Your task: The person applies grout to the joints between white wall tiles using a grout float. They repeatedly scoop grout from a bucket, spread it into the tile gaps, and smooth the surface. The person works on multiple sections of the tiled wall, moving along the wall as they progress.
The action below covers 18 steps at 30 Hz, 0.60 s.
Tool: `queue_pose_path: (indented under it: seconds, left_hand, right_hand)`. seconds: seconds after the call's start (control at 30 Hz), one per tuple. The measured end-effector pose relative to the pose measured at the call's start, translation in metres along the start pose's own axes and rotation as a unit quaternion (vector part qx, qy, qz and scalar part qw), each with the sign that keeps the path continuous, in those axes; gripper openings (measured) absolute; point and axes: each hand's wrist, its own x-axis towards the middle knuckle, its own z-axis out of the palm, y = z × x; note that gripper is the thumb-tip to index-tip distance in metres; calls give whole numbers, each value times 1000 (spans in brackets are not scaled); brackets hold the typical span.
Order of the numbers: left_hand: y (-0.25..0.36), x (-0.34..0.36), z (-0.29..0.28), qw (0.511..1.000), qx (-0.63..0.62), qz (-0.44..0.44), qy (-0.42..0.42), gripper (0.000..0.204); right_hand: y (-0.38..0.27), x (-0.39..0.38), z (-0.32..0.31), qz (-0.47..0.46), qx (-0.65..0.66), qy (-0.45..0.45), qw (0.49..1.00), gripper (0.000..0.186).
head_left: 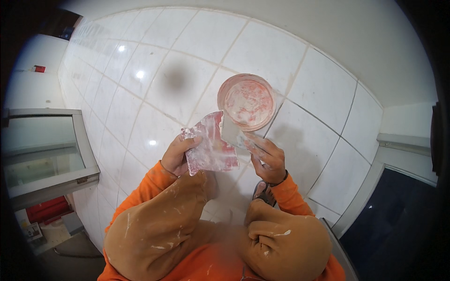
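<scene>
My left hand grips a red-pink flat piece, smeared with white paste and ragged at its edges. My right hand is closed on a putty knife, whose flat grey blade lies at the piece's right edge; whether they touch is unclear. Just beyond both, a round pink tub with pale, streaky residue inside stands on the white tiled floor.
At the left are a metal-framed glass panel and, below it, a shelf with red and grey items. A wall edges the floor beyond the tub. A dark framed door is at the right. My sandaled foot shows below my right hand.
</scene>
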Motion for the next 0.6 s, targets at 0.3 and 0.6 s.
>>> queue_pose_path:
  seconds: [0.3,0.6]
  left_hand:
    - [-3,-1,-17,999,4,54,-2,42]
    - [-4,6,-31,999,42,-29,-18,52]
  right_hand:
    - [20,-16,-18,124,60,-17,990,33]
    - [12,-19,-31,399,487,-309,713,36]
